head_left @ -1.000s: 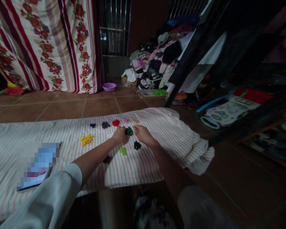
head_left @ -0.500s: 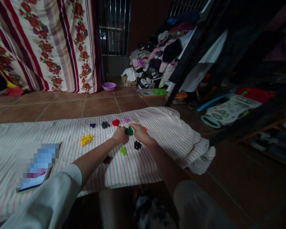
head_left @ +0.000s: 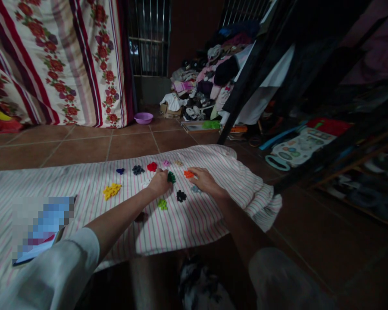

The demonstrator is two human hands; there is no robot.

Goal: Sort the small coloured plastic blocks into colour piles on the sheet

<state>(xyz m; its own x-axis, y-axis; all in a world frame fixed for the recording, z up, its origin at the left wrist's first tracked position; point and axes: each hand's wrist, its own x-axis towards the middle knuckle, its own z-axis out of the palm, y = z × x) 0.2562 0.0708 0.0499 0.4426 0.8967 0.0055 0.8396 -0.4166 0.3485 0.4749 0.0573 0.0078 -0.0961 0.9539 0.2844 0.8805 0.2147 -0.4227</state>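
Observation:
Small piles of coloured pieces lie on a striped cloth. My left hand (head_left: 160, 181) is closed beside the dark green pile (head_left: 171, 177); what its fingers hold, if anything, is too small to name. My right hand (head_left: 205, 180) reaches to the orange pile (head_left: 188, 174), fingertips at its right edge, thumb and fingers somewhat apart. Grey-blue pieces (head_left: 195, 189) lie just under this hand. Nearer to me are a black pile (head_left: 181, 196) and a lime green pile (head_left: 162, 204). Behind my left hand sit red (head_left: 151, 166), pink (head_left: 166, 163) and beige (head_left: 179, 163) pieces.
Yellow (head_left: 111, 191), dark grey (head_left: 138, 170) and navy (head_left: 120, 171) piles lie to the left on the striped cloth (head_left: 84, 181). A tablet with a blurred screen (head_left: 48, 232) rests at the near left. A purple basin (head_left: 144, 118) stands on the floor beyond.
My right hand has moved right, from the dark green pile to the orange one. My left hand stays by the dark green pile. The whole view has shifted slightly.

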